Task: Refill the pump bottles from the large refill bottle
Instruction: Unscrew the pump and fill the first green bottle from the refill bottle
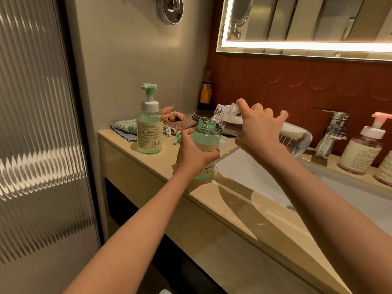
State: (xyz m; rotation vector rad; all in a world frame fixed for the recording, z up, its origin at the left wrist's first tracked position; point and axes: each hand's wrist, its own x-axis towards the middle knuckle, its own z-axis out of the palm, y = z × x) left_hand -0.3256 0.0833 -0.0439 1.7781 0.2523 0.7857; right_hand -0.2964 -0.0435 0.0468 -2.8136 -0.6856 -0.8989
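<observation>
Over the counter (148, 164) edge, just left of the sink (244, 172), your right hand (258, 132) holds the refill bottle (296, 137) tipped almost flat. Its long axis runs right to left: base out toward the tap (333, 132), mouth at the left end and angled slightly down.

Key relation: that mouth sits just above the neck of the open green pump bottle (204, 137), offset a touch to the right, close but not touching. A thin stream looks to drop into the neck, and foam shows inside the refill bottle's neck.

Right-hand fingers (264, 111) are spread and curled over the top of the refill bottle near its shoulder, clamped on it. The underside of the grip is hidden.

Your left hand (192, 154) is wrapped round the green bottle's mid body, partly covering the label. That bottle stands upright on the counter right at the sink rim. Can't read its fill level from here.

My read: mid-pour on this bottle. Next move is all right wrist, rolling the mouth up. Your left hand only steadies the bottle. If the mouth drifts right, the spill goes into the sink.

Loose pump head (177, 138) is just behind your left hand. Second green pump bottle (149, 129), pump on, stands apart to the left
</observation>
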